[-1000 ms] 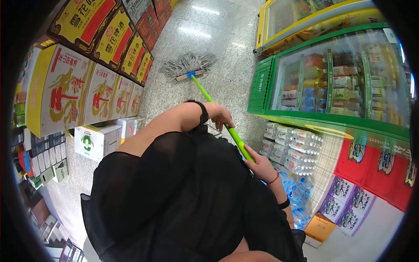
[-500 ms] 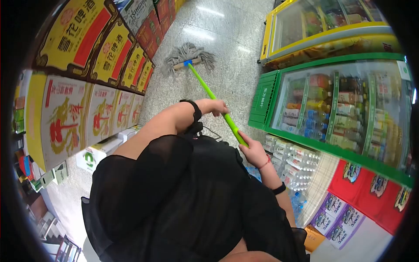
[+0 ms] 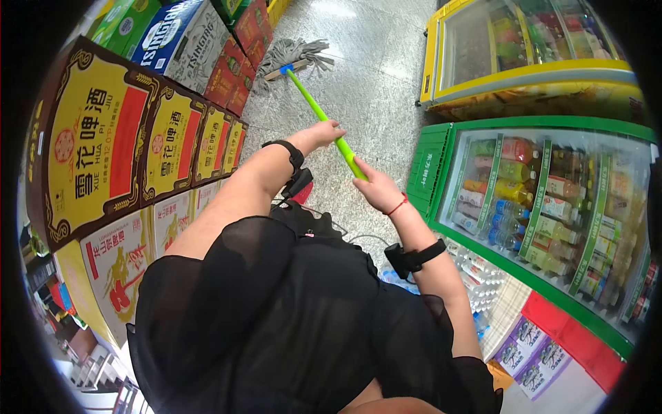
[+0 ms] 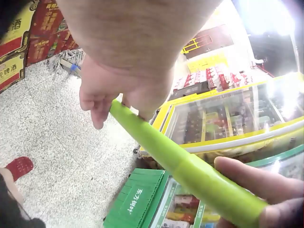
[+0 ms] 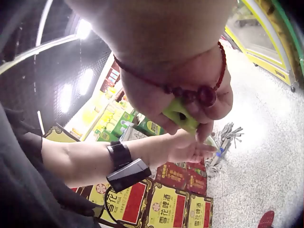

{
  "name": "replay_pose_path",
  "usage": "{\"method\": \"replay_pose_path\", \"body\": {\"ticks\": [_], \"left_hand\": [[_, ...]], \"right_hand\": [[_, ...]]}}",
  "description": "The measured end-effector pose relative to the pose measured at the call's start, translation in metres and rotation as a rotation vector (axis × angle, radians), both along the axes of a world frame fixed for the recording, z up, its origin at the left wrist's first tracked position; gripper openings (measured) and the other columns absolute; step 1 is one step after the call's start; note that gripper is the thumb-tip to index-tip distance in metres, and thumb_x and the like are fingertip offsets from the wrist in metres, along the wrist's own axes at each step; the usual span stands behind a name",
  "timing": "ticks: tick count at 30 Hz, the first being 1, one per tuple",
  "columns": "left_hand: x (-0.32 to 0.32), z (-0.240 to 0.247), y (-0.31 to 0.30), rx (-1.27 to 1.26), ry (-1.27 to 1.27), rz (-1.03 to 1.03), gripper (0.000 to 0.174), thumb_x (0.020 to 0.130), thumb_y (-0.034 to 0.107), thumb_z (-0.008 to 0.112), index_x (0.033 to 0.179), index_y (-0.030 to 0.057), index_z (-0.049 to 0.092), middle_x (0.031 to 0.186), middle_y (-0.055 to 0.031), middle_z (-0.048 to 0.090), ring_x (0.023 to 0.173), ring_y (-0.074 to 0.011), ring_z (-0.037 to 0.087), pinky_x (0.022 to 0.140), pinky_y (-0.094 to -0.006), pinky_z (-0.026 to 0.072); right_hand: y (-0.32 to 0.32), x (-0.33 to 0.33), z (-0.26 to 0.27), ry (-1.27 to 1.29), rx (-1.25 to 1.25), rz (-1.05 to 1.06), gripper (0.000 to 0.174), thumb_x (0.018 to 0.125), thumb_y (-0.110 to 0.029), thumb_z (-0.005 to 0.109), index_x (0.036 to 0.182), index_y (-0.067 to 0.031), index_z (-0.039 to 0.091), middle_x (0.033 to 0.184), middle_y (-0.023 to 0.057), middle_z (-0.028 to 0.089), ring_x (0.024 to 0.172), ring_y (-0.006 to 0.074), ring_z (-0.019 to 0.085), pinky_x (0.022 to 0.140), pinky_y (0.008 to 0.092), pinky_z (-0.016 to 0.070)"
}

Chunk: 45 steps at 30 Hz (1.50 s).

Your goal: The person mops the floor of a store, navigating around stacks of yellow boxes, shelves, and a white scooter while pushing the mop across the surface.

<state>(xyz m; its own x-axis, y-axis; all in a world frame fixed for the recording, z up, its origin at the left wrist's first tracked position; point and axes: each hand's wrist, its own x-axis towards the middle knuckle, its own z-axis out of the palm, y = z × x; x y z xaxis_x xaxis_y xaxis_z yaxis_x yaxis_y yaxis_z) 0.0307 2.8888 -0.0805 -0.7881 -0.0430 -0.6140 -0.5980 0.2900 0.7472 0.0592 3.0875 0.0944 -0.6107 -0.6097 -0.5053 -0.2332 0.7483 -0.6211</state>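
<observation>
A mop with a bright green handle (image 3: pixel 312 102) slants away over the floor, its grey string head (image 3: pixel 298 54) spread by the beer cartons at the far end. My left hand (image 3: pixel 321 135) grips the handle partway down; in the left wrist view its fingers (image 4: pixel 99 111) curl round the shaft. Nearer my body, my right hand (image 3: pixel 379 188), with a red bracelet, holds the handle's upper end. The open end of the green tube (image 5: pixel 181 116) pokes out of that hand in the right wrist view.
Stacked beer cartons (image 3: pixel 96 138) line the left side. To the right stand a green drinks fridge (image 3: pixel 431 162) and a yellow one (image 3: pixel 434 62) beyond it. Packs of bottled water (image 3: pixel 483 276) sit below the green fridge. A red shoe (image 4: pixel 20 167) rests on the speckled floor.
The mop head has gone further away and slightly left, and both hands have moved forward with the handle. The cartons and fridges have shifted as the view moved.
</observation>
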Motion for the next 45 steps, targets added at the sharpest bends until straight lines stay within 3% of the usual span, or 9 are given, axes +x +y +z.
{"method": "replay_pose_path", "body": {"ticks": [7, 9, 11, 12, 21, 27, 37, 42, 45], "left_hand": [[0.014, 0.010, 0.054, 0.010, -0.155, -0.255, 0.057, 0.078, 0.032, 0.059, 0.121, -0.0027, 0.045, 0.091, -0.0162, 0.060, 0.065, -0.0218, 0.060, 0.055, -0.0316, 0.0507], [0.036, 0.015, 0.076, 0.082, -0.096, -0.326, 0.037, 0.077, 0.035, 0.057, 0.083, -0.0005, 0.062, 0.072, -0.0114, 0.062, 0.060, -0.0207, 0.062, 0.052, -0.0339, 0.0489], [0.054, 0.040, 0.098, 0.101, -0.186, -0.437, 0.035, 0.077, 0.032, 0.058, 0.089, 0.0001, 0.061, 0.073, -0.0113, 0.061, 0.058, -0.0194, 0.061, 0.045, -0.0309, 0.0442], [0.065, 0.049, 0.113, 0.123, -0.281, -0.545, 0.034, 0.076, 0.029, 0.059, 0.095, 0.0007, 0.060, 0.074, -0.0112, 0.059, 0.055, -0.0182, 0.059, 0.039, -0.0279, 0.0395], [0.172, 0.060, 0.264, 0.182, -0.328, -0.912, 0.029, 0.075, 0.031, 0.059, 0.088, 0.0046, 0.062, 0.063, -0.0113, 0.062, 0.050, -0.0156, 0.060, 0.036, -0.0264, 0.0365], [0.192, 0.079, 0.320, 0.267, -0.363, -1.233, 0.038, 0.076, 0.038, 0.059, 0.095, 0.0053, 0.060, 0.071, -0.0127, 0.065, 0.050, -0.0156, 0.059, 0.046, -0.0276, 0.0441], [0.099, 0.041, 0.293, 0.185, -0.134, -0.867, 0.042, 0.071, 0.039, 0.060, 0.088, 0.0012, 0.062, 0.075, -0.0169, 0.063, 0.052, -0.0228, 0.058, 0.045, -0.0354, 0.0443], [0.004, 0.009, 0.254, -0.052, 0.243, -0.679, 0.047, 0.079, 0.036, 0.051, 0.111, 0.0015, 0.053, 0.102, -0.0213, 0.059, 0.096, -0.0355, 0.056, 0.085, -0.0403, 0.0430], [-0.058, 0.023, 0.213, -0.129, 0.194, -0.753, 0.045, 0.076, 0.035, 0.053, 0.107, 0.0025, 0.056, 0.100, -0.0199, 0.060, 0.094, -0.0332, 0.057, 0.083, -0.0393, 0.0443]], "right_hand": [[0.060, 0.048, 0.009, -0.024, -0.050, -0.100, 0.051, 0.080, -0.026, 0.051, 0.128, -0.0111, 0.040, 0.102, 0.0253, 0.056, 0.092, 0.0363, 0.056, 0.080, 0.0381, 0.0438], [0.086, 0.075, 0.019, -0.055, -0.043, -0.131, 0.053, 0.080, -0.025, 0.052, 0.129, -0.0109, 0.039, 0.108, 0.0252, 0.053, 0.097, 0.0344, 0.055, 0.084, 0.0358, 0.0426], [0.117, 0.106, 0.025, -0.124, -0.032, -0.205, 0.053, 0.080, -0.024, 0.052, 0.129, -0.0097, 0.039, 0.111, 0.0246, 0.053, 0.100, 0.0338, 0.055, 0.085, 0.0353, 0.0419], [0.132, 0.122, 0.028, -0.145, -0.024, -0.235, 0.053, 0.080, -0.017, 0.054, 0.131, -0.0110, 0.038, 0.113, 0.0151, 0.055, 0.092, 0.0187, 0.055, 0.082, 0.0272, 0.0418], [0.257, 0.290, 0.067, -0.209, -0.014, -0.510, 0.052, 0.080, -0.017, 0.054, 0.128, -0.0052, 0.040, 0.118, 0.0226, 0.051, 0.109, 0.0303, 0.051, 0.089, 0.0321, 0.0389], [0.285, 0.341, 0.090, -0.233, -0.094, -0.714, 0.050, 0.081, -0.009, 0.051, 0.129, -0.0038, 0.038, 0.097, 0.0088, 0.057, 0.062, 0.0083, 0.049, 0.056, 0.0221, 0.0420], [0.226, 0.238, 0.052, -0.300, -0.259, -0.969, 0.049, 0.083, -0.004, 0.048, 0.131, -0.0016, 0.035, 0.086, 0.0036, 0.053, 0.066, 0.0068, 0.047, 0.059, 0.0206, 0.0403], [0.145, 0.098, 0.012, -0.294, -0.145, -0.962, 0.058, 0.081, -0.010, 0.054, 0.133, -0.0040, 0.030, 0.077, 0.0033, 0.052, 0.056, 0.0070, 0.043, 0.048, 0.0210, 0.0352], [0.109, 0.028, -0.044, -0.154, -0.212, -0.796, 0.063, 0.079, -0.008, 0.056, 0.135, -0.0063, 0.027, 0.069, 0.0019, 0.051, 0.045, 0.0065, 0.040, 0.038, 0.0215, 0.0305]]}}
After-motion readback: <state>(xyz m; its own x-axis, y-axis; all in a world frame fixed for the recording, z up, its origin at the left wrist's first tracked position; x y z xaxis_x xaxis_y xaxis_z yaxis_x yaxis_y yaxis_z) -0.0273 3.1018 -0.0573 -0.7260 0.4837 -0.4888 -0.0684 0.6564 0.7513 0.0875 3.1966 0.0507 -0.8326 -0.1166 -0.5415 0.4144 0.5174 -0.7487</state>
